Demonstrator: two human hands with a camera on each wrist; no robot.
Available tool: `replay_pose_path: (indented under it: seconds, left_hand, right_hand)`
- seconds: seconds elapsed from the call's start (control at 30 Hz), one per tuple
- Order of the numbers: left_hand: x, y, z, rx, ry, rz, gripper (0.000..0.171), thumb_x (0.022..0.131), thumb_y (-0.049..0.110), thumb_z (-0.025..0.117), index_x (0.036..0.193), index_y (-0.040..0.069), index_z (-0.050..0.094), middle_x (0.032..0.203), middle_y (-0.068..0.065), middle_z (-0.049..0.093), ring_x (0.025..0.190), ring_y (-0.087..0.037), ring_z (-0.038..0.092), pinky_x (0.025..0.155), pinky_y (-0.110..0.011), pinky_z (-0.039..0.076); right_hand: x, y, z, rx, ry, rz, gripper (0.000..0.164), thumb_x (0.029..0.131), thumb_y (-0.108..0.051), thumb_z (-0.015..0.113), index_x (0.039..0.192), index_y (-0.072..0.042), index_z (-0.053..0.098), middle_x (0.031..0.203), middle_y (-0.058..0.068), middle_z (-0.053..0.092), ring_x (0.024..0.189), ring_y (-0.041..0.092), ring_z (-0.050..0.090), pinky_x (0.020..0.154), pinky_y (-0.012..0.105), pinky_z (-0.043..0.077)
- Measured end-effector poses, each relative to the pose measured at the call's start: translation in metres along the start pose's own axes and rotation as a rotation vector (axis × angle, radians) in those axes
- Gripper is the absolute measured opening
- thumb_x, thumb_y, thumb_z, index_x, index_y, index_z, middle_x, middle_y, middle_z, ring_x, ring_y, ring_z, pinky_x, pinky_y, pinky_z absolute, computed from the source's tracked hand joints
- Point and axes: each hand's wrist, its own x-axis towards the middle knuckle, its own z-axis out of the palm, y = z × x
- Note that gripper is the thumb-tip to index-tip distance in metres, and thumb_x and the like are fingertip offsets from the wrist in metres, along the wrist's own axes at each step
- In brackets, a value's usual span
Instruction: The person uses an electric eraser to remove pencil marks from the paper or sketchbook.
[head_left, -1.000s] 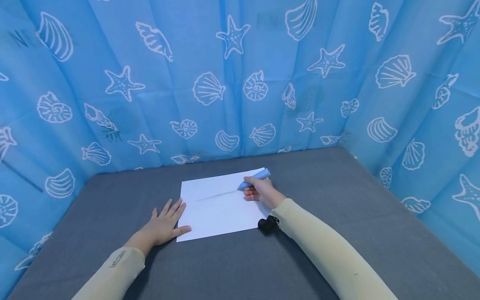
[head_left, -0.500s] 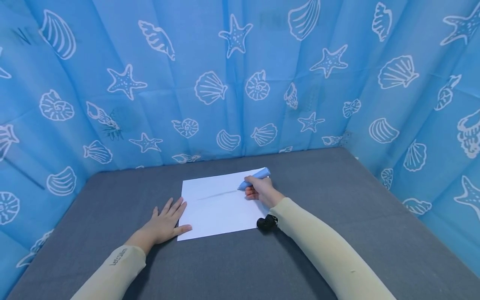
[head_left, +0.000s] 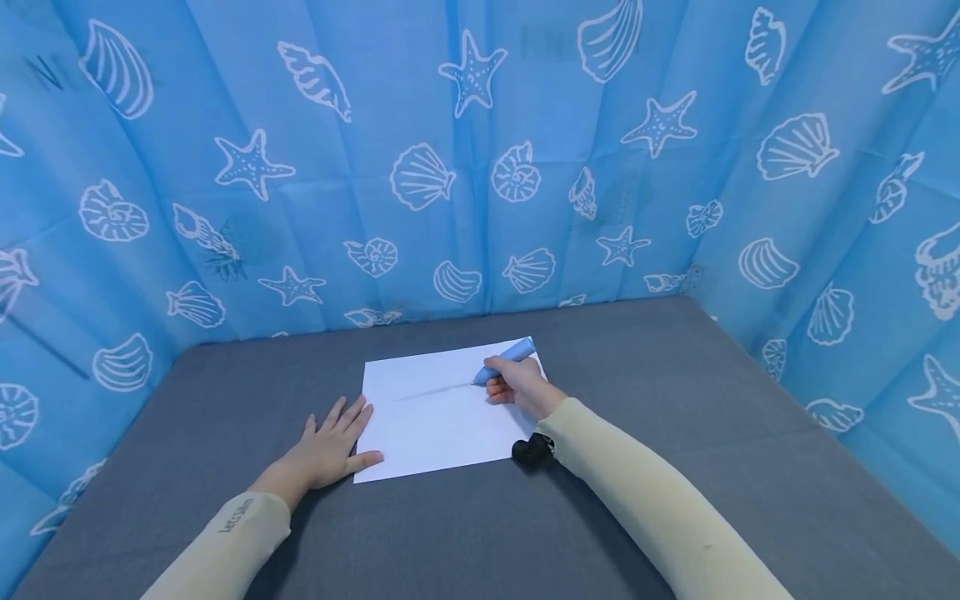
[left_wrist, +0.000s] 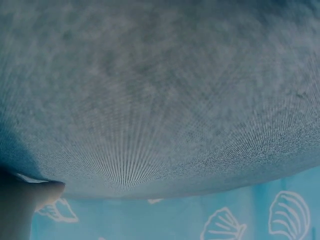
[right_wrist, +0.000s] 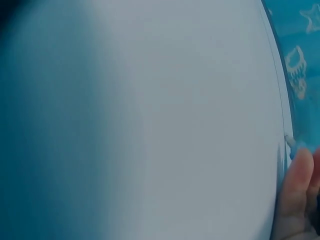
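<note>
A white sheet of paper [head_left: 435, 437] lies on the grey cloth, with a thin dark line [head_left: 431, 392] across its upper middle. My right hand [head_left: 527, 392] pinches a thick light-blue marker [head_left: 517, 350] near the sheet's right side. Its tip points down-left at the line's right end. In the right wrist view, the line runs down to the marker's pale tip [right_wrist: 289, 140], beside my fingertips [right_wrist: 302, 162]. My left hand [head_left: 330, 446] is spread flat at the paper's left edge, thumb and fingertips on the sheet. Only part of that hand [left_wrist: 30, 200] shows in the left wrist view.
Grey cloth [head_left: 420, 542] covers the table all round the paper. A blue curtain [head_left: 480, 217] printed with shells and starfish hangs behind and at both sides. A small black device [head_left: 531, 451] sits at my right wrist, over the paper's lower right corner.
My right hand with the marker has shifted slightly left and down over the paper. The left hand has stayed in place at the paper's edge.
</note>
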Motion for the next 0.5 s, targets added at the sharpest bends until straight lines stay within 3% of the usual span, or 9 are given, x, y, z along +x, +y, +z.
replay_pose_path:
  seconds: [0.2, 0.5]
  left_hand:
    - [-0.0015, 0.0017, -0.0004, -0.006, 0.008, 0.012, 0.093, 0.091, 0.068, 0.047, 0.155, 0.005, 0.021, 0.161, -0.016, 0.011, 0.145, -0.044, 0.001, 0.104, -0.073, -0.001]
    - [-0.0068, 0.0067, -0.0060, -0.023, 0.022, 0.032, 0.093, 0.091, 0.067, 0.047, 0.153, 0.002, 0.022, 0.160, -0.020, 0.013, 0.144, -0.046, 0.003, 0.103, -0.074, -0.002]
  right_hand:
    - [0.0010, 0.0016, -0.0007, 0.007, 0.029, -0.010, 0.023, 0.093, -0.020, 0.065, 0.086, 0.001, 0.060, 0.061, 0.005, 0.058, 0.048, 0.010, 0.057, 0.051, 0.025, 0.054]
    - [0.0013, 0.0019, -0.0018, 0.014, 0.005, -0.013, 0.024, 0.093, -0.021, 0.065, 0.087, 0.002, 0.060, 0.062, 0.006, 0.057, 0.049, 0.011, 0.056, 0.053, 0.026, 0.055]
